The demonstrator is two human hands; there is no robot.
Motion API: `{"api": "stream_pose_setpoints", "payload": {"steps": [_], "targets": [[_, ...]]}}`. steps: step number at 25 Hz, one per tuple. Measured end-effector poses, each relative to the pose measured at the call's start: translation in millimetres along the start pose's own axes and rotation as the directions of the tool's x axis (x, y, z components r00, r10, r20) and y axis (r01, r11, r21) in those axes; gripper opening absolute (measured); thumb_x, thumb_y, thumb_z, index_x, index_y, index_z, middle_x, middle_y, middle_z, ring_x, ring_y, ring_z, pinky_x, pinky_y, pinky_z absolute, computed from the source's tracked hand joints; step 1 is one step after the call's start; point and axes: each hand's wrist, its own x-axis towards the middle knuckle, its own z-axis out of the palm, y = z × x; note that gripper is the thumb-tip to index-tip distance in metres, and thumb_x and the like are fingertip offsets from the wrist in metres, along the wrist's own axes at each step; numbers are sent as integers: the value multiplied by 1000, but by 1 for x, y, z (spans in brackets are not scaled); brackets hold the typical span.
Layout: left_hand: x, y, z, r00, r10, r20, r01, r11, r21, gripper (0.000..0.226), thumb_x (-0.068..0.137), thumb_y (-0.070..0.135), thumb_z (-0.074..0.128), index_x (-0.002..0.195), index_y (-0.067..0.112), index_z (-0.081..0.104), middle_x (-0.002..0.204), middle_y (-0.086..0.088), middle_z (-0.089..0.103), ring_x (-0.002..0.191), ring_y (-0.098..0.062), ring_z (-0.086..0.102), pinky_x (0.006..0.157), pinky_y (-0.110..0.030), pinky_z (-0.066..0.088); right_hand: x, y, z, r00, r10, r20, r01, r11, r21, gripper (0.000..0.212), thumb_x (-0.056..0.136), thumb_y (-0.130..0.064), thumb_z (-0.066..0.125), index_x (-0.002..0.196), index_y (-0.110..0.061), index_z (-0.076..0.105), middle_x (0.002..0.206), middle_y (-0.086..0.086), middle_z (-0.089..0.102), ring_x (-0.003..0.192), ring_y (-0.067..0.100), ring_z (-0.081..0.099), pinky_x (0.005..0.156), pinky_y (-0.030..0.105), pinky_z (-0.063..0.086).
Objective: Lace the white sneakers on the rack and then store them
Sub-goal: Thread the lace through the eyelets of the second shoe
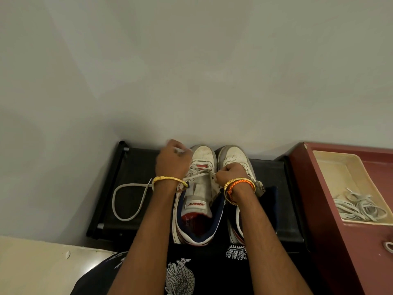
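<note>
Sneakers: white pair, left sneaker (200,188) and right sneaker (238,167), side by side on black rack (270,188); toes toward wall (191,71), heels toward wearer, long axes running away from camera.
Lace: white lace (127,201) crossing lower eyelets of left sneaker, slack looping left over rack.
Left hand (172,160): grip curled, pinching lace end near toe.
Right hand (228,174): grip clamped on lace at eyelets.
Edges: wall close behind toes; bare rack surface either side of pair; maroon cabinet (331,209) right, carrying cream tray (340,167) of spare laces (359,207).
Hidden: right sneaker mostly behind forearm; heels cut off by dark printed garment (202,273).
</note>
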Motion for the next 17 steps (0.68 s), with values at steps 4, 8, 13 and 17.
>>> {"api": "stream_pose_setpoints", "payload": {"steps": [4, 8, 13, 17], "targets": [[-13, -4, 36, 947, 30, 320, -231, 755, 613, 29, 88, 34, 61, 116, 24, 65, 131, -8, 44, 122, -30, 41, 100, -48, 37, 1, 1, 1, 1000, -3, -10, 3, 1000, -1, 12, 82, -4, 57, 89, -3, 66, 72, 6, 56, 74, 20, 53, 67, 29, 44], [-11, -8, 48, 959, 56, 278, -228, 737, 637, 30, 91, 26, 60, 117, 14, 65, 130, -11, 43, 118, -30, 45, 97, -45, 44, 2, 2, 1, 1000, -4, -18, 4, 1000, -6, 10, 80, -5, 57, 85, -3, 65, 70, 7, 56, 76, 23, 54, 68, 30, 44], [-10, -3, 23, 995, 40, 87, -74, 898, 434, 20, 89, 16, 57, 88, -1, 68, 88, -9, 64, 76, -18, 59, 64, -22, 48, 2, 2, -1, 1000, 13, -7, -13, 1000, -7, 5, 80, -6, 58, 79, -7, 63, 69, 5, 56, 75, 23, 54, 68, 28, 42], [-1, -12, -30, 932, -211, -295, 237, 970, 55, 21, 89, 11, 53, 103, -3, 61, 93, -12, 60, 70, -16, 52, 57, -22, 40, 0, 2, -2, 1000, -9, -9, 9, 1000, -6, 7, 81, -6, 57, 75, -4, 62, 66, 6, 53, 67, 20, 52, 60, 24, 40]]}}
